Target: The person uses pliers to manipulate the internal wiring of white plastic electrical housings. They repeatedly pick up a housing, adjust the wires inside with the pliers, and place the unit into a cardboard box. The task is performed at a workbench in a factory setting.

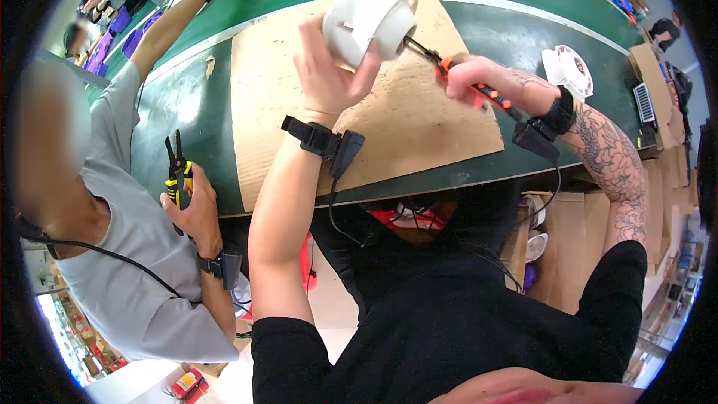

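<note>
My left hand grips a white round plastic housing and holds it raised and tilted above a flat cardboard sheet. Closed around the orange-and-black handles of a pair of pliers is my right hand, slightly blurred. The dark jaws of the pliers reach the housing's lower right rim; whether they bite on anything there is too small to tell. Another white round plastic part lies on the green table to the right of my right hand.
At my left, a co-worker in a grey shirt holds yellow-and-black pliers and stretches an arm across the green table. Purple trays stand at the far left. Cardboard boxes are at the right, below the table edge.
</note>
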`<state>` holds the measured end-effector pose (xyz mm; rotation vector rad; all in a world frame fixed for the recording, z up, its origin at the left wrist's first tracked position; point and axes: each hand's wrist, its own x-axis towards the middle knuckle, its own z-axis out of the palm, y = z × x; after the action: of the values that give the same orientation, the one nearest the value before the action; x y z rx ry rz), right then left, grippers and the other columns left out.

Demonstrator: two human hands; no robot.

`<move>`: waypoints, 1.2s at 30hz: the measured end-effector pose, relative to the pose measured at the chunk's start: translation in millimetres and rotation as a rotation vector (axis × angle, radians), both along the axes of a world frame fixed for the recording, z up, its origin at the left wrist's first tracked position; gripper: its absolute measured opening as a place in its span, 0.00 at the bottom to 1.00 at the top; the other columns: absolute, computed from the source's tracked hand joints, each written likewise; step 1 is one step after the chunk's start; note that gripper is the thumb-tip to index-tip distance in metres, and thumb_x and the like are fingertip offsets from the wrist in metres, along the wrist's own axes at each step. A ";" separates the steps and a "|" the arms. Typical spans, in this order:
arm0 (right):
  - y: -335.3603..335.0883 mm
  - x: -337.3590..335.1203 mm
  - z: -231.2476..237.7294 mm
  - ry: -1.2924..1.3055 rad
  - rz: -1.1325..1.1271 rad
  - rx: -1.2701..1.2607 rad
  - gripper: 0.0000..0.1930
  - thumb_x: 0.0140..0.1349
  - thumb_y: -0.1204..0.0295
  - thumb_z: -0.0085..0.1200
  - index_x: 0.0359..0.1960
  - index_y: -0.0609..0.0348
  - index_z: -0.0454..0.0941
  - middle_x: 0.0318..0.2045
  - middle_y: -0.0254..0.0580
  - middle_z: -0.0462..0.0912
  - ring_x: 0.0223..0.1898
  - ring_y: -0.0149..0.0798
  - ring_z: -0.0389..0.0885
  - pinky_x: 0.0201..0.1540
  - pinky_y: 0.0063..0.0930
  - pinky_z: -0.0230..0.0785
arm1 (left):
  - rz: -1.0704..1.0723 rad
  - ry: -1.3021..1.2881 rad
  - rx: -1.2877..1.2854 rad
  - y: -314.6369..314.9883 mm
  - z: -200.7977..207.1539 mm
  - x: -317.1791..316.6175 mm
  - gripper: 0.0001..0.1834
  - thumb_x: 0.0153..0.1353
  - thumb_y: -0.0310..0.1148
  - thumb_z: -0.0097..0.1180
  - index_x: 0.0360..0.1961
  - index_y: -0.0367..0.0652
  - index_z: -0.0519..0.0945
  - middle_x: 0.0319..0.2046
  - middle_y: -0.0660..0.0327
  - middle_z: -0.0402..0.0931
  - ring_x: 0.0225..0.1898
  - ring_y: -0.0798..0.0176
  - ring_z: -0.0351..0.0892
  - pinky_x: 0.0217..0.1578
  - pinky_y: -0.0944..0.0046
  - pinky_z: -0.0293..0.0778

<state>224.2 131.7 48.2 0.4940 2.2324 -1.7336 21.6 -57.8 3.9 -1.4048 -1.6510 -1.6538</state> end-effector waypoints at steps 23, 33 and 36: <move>-39.3 -23.7 36.1 -0.064 -0.040 0.610 0.23 0.49 0.52 0.59 0.34 0.61 0.76 0.24 0.33 0.73 0.26 0.30 0.74 0.31 0.24 0.68 | 0.106 -0.076 -0.015 4.7 3.2 -3.2 0.34 0.56 0.37 0.76 0.61 0.39 0.77 0.46 0.49 0.85 0.46 0.57 0.86 0.47 0.58 0.82; -11.1 -8.1 -17.0 -0.001 -0.090 -0.284 0.21 0.51 0.58 0.59 0.38 0.65 0.78 0.28 0.38 0.76 0.24 0.31 0.75 0.31 0.24 0.74 | 0.095 -0.049 0.034 7.1 3.6 0.0 0.33 0.56 0.38 0.76 0.60 0.39 0.77 0.45 0.50 0.85 0.44 0.58 0.86 0.46 0.58 0.83; -31.7 -19.4 16.9 0.103 0.012 0.997 0.29 0.49 0.54 0.62 0.45 0.69 0.77 0.29 0.38 0.76 0.24 0.35 0.79 0.31 0.28 0.76 | 0.130 -0.044 0.013 7.0 4.9 2.4 0.32 0.56 0.37 0.76 0.60 0.37 0.78 0.45 0.49 0.85 0.45 0.58 0.86 0.46 0.59 0.83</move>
<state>204.8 99.9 65.1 0.5664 3.0409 -0.5158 24.0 -50.7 8.8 -1.2361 -1.7142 -1.6292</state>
